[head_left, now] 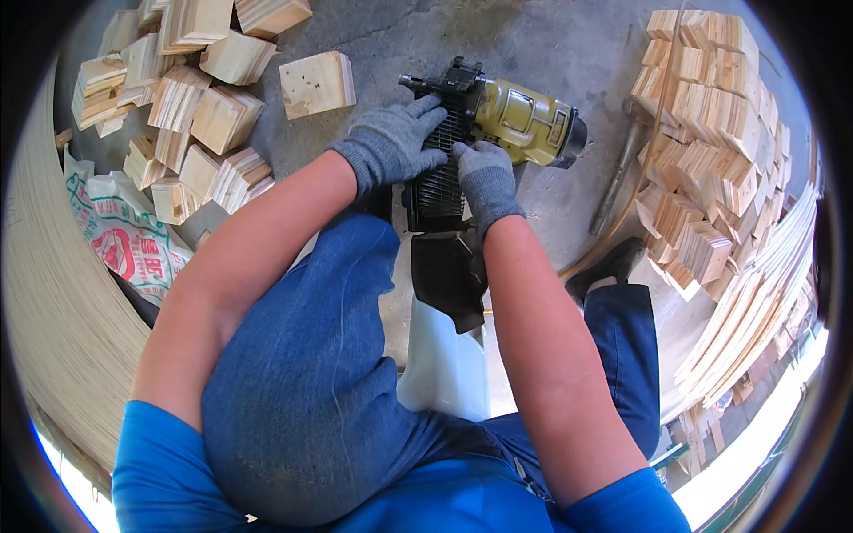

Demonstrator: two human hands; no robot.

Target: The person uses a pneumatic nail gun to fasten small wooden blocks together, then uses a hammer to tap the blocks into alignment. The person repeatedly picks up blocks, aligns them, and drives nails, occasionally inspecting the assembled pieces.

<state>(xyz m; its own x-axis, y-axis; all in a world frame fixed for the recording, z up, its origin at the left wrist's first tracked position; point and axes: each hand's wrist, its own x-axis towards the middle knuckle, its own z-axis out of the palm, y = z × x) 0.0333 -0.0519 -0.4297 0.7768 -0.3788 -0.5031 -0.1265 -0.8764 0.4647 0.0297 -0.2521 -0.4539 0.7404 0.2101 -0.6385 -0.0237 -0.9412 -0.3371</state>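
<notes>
An olive-yellow coil nail gun (524, 123) lies on its side in front of me, its black nose and magazine on the left. Rows of thin dark nails (440, 191) show in the magazine, running toward me. My left hand (391, 142), in a grey knit glove, lies over the nose and upper nails with fingers stretched and thumb apart. My right hand (486, 182), gloved alike, has its fingers bent against the right side of the nails, beside the gun's body. A dark curved cover (447, 277) hangs from the magazine's near end.
A pale plastic container (444, 369) stands between my legs. Cut plywood blocks (227, 120) lie in a pile at left, with one single block (317, 85) nearer the gun. More blocks (711, 151) are stacked at right, beside a hose (635, 182) and a metal bar (615, 182).
</notes>
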